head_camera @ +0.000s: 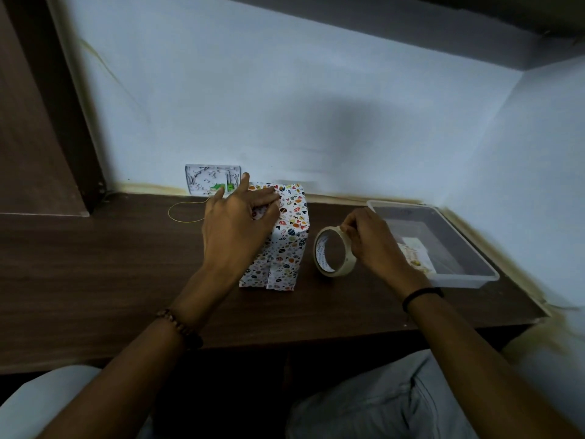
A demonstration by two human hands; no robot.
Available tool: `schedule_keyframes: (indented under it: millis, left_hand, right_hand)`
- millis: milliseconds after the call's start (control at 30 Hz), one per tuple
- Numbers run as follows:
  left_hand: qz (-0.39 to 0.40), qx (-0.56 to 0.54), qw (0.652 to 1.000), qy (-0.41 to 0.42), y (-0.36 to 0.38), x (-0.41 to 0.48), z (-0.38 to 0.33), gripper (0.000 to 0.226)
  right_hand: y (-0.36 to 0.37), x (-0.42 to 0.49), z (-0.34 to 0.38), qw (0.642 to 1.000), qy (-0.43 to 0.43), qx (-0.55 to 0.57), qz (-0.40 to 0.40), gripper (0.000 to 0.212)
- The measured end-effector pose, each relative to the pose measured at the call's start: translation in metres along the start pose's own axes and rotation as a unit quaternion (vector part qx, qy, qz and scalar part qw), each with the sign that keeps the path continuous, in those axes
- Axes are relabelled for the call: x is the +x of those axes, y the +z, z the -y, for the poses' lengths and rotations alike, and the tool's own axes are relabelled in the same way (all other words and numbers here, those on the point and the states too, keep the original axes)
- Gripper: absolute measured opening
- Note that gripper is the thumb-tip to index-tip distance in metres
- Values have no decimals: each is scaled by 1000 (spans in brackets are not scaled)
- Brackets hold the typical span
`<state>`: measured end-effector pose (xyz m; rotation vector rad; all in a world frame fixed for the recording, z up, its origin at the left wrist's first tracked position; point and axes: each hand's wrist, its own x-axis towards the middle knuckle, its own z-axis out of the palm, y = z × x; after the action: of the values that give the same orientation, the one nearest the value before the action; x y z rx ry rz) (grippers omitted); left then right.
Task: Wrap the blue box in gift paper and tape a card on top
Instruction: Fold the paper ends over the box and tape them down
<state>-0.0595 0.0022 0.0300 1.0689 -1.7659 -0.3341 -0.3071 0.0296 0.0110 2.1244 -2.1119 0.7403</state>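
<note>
Both hands work on our dark wooden tabletop (95, 264): our left hand (235, 223) presses mostly straight fingers onto the box wrapped in white patterned gift paper (291, 231), while our right hand (372, 240) pinches the beige tape roll (332, 256) just beside it.

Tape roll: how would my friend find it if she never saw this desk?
On the dark wooden desk, look between the wrapped box and the clear plastic tray. The tape roll stands on edge there, pinched by the right hand. Both neighbours are boxy; it is a thick pale ring.
</note>
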Motion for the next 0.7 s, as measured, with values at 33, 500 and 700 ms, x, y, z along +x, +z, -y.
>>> schedule_keyframes:
  millis: [33,500,700]
  left_hand:
    - [-1,0,1000,1,0,0,0,21]
    - [6,-17,1000,-12,-1,-2,0,23]
    - [7,-24,1000,-10,0,-2,-2,22]
  right_hand:
    - [2,0,-1,1000,-6,-12,-5,5]
    - [7,8,-3,962,-52,-269,12,55]
    - [9,9,-8,949,-11,-308,58,47]
